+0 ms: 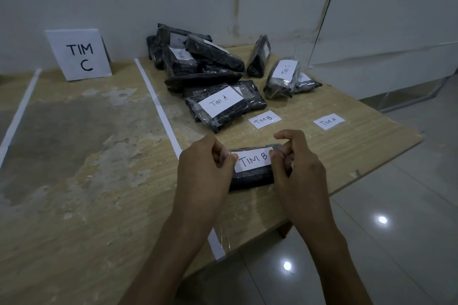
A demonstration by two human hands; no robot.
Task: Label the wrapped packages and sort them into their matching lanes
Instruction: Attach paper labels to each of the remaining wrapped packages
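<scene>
1. We are working over a worn, wood-grain desk (74, 181), which is carrying everything in the task.
2. Long white tape strips (158, 104) are running across it and dividing it into lanes. A white card sign reading "TIM C" (79, 54) is standing at the far end of the lane to our left.
3. A heap of dark wrapped parcels (198, 62) is lying at the far right of the desk, and several are bearing white labels. The flat parcel marked "TIM A" (223, 104) is lying nearest us, touching the heap.
4. The black film-wrapped package (250, 179) we are labelling is lying near the front edge, just right of a tape strip.
5. Our left hand (205, 168) and right hand (297, 163) are each curling tightly round one end of it, with fingertips pinching at the ends of its label.
6. That white paper label reading "TIM B" (252, 159) is sitting flat on top.
7. We are judging the package to be light and somewhat soft, with glossy film that is likely slippery. Gripping it across the short ends, clear of the paper, is looking safest.
8. Two loose paper slips, "TIM B" (264, 119) and "TIM A" (329, 121), are waiting just beyond our hands.
</scene>
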